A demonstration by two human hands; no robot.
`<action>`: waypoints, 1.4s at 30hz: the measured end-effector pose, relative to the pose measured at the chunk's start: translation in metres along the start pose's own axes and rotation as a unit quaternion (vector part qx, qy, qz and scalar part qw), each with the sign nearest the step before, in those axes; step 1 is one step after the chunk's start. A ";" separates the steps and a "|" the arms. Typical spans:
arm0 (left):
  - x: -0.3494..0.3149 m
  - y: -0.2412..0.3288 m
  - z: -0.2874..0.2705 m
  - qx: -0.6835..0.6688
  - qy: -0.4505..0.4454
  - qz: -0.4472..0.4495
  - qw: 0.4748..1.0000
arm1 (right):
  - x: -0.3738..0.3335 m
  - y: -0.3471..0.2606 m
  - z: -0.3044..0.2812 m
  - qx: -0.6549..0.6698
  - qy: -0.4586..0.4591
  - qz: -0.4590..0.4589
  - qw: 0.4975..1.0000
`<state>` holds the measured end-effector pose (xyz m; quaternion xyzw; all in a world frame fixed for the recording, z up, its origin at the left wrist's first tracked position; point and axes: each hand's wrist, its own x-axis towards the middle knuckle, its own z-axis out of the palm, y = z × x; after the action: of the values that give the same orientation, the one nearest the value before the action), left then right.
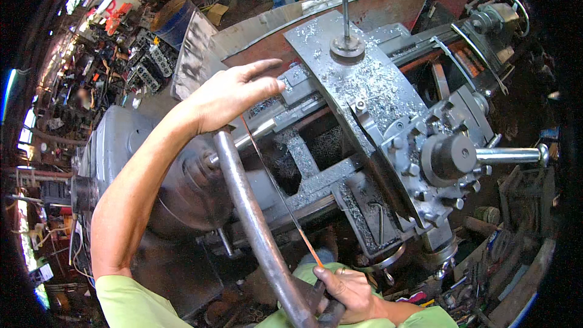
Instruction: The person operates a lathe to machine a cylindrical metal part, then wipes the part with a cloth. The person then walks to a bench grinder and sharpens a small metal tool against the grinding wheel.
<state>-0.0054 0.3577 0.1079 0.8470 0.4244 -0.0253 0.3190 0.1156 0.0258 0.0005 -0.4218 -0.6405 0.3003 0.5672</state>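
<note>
A hacksaw with a curved dark tubular frame point(248, 206) slants across the middle of the view. Its thin blade point(280, 193), orange near both ends and bare grey between, runs beside the frame. At the saw's far end, my left hand point(234, 97) lies over the frame tip with thumb and fingers stretched out; part of its palm is hidden. My right hand point(347, 294), wearing a ring, is closed around the near end by the handle. Below my left hand, a bright metal rod point(262, 129) extends along the lathe point(124, 152); I cannot tell whether the blade touches it.
Metal chips cover the lathe's grey plate point(370, 67) and bed. To the right stand a bolted tool turret point(449, 155) and a shiny lever point(510, 155). An L-shaped key point(381, 222) lies in a tray. Piled machine parts point(146, 67) crowd the far left.
</note>
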 end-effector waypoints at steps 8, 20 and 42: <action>0.019 -0.014 -0.019 -0.002 0.002 0.017 1.000 | 0.024 0.011 0.010 0.031 -0.019 -0.001 0.999; -0.018 0.020 0.018 0.017 -0.007 0.002 1.000 | -0.037 -0.020 -0.007 0.010 0.004 0.027 1.000; 0.005 -0.001 -0.006 -0.063 -0.022 -0.043 0.997 | 0.000 -0.002 0.004 0.009 -0.014 0.031 0.999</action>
<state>-0.0045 0.3646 0.1102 0.8055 0.4544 -0.0306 0.3792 0.1113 0.0249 0.0016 -0.4323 -0.6319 0.3296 0.5524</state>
